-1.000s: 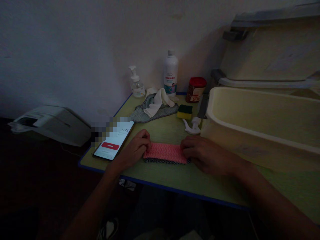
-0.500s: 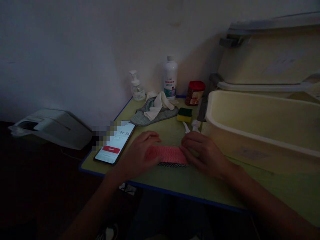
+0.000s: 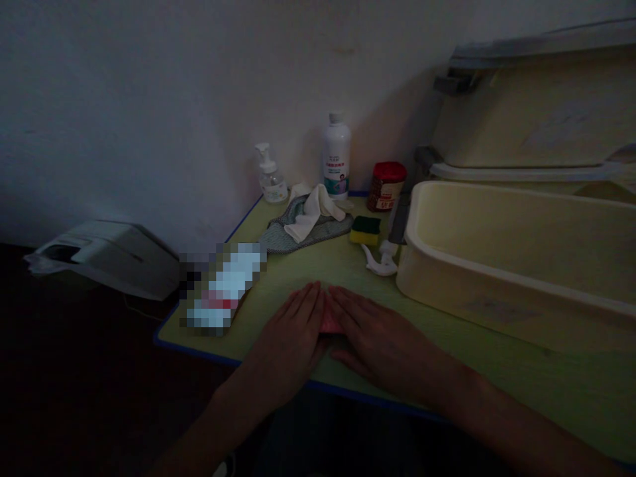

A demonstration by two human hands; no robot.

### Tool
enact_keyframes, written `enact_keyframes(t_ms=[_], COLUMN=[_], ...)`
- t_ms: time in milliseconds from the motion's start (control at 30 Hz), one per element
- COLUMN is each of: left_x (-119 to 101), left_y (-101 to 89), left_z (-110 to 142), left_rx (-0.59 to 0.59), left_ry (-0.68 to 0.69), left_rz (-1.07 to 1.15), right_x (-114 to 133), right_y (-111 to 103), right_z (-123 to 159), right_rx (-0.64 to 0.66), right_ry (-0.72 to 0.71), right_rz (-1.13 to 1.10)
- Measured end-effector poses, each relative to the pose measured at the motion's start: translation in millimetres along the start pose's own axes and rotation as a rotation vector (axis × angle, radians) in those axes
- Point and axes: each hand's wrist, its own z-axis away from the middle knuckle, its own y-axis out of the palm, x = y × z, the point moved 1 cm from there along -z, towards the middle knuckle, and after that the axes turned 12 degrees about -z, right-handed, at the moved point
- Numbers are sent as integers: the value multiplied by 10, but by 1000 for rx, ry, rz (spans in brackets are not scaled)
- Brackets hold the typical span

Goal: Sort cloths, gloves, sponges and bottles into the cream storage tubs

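A folded pink cloth [image 3: 330, 322] lies on the table near its front edge, mostly hidden under my two hands. My left hand [image 3: 298, 328] rests flat over its left part, fingers stretched out. From the other side, my right hand [image 3: 368, 328] lies over the right part, also with straight fingers. Only a narrow strip of pink shows between them, and the fingertips of both hands nearly meet. A white spray trigger head [image 3: 381, 260] lies just beyond my right hand.
Behind are a yellow-green sponge [image 3: 365, 230], grey and white cloths [image 3: 311, 215], a pump bottle [image 3: 273, 182], a white bottle [image 3: 336, 156] and a red-lidded jar [image 3: 386, 187]. A large cream bin [image 3: 447, 278] stands right. A blurred phone [image 3: 228, 288] lies left on the table [image 3: 497, 384].
Both hands have moved inward and now lie flat over the pink cloth, which was spread wider between them before. Its dark patterned lower edge no longer shows.
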Motion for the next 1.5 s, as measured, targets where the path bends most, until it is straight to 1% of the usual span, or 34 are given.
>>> enact_keyframes(t_ms=[133,233,400,700,833,933,1033,1100,1200,1267,1333,1400,1500], left_x=[-63,-75,-72,-118,-125,-136,-135,-111,-17,65,123,127,37], left_y=[88,123,110,104,111,126,120,74,-65,-162,-217,-207,-101], left_z=[56,95,152,178,184,185,197,212,207,157,69,-37,-170], left_rx=[-30,-17,17,40,26,38,41,39,30,15,0,3,43], left_ry=[-11,-10,-18,-72,-94,-91,-86,-76,-91,-132,-168,-190,-185], left_rz=[-65,-57,10,30,53,57,75,89,106,108,109,115,128], right_x=[-20,-36,-43,-65,-72,-78,-76,-72,-82,-104,-132,-159,-188], right_y=[85,106,110,82,104,120,88,40,-35,-61,-53,-17,50], right_z=[85,122,127,110,123,134,127,107,60,27,-1,-17,-18], right_rx=[91,144,230,307,288,274,238,196,98,18,-34,-35,10], right_ry=[26,43,74,143,146,127,112,100,111,154,196,225,247], right_rz=[-16,-60,-106,-222,-267,-266,-253,-241,-214,-198,-179,-146,-84])
